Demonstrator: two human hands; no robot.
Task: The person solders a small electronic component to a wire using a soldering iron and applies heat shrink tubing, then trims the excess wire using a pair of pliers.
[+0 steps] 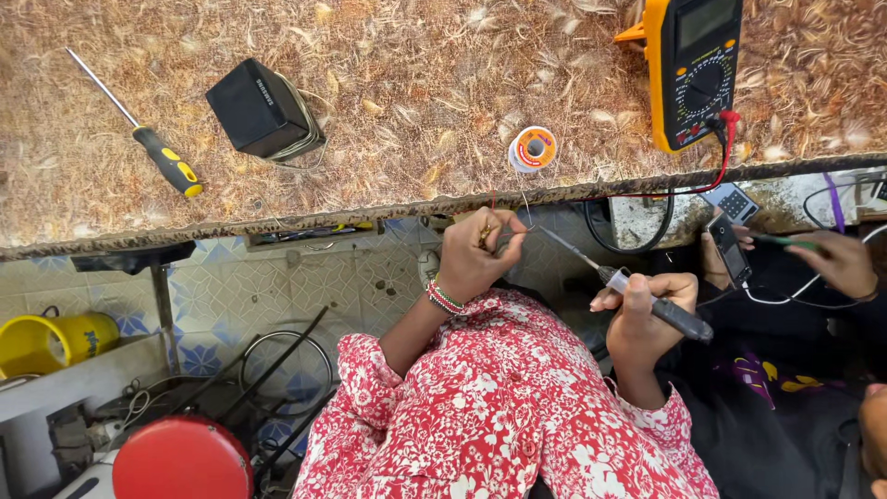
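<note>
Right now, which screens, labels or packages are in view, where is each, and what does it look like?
Multimeter: bench top right, orange case, dark face, grey screen, round dial.
Solder spool: bench edge, round, orange and white label.
Black box: bench left, cube, small pale label.
Phone: in a co-worker's hand at right, dark screen.
Yellow cup: lower left, dark print.

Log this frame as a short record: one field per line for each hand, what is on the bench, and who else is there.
left hand: pinches a thin wire below the bench edge
right hand: grips a soldering iron, tip aimed at the wire
bench: solder spool, multimeter, black box, screwdriver
other person: at right, one hand holds a phone, the other a thin green tool
floor side: yellow cup, red round thing
</note>
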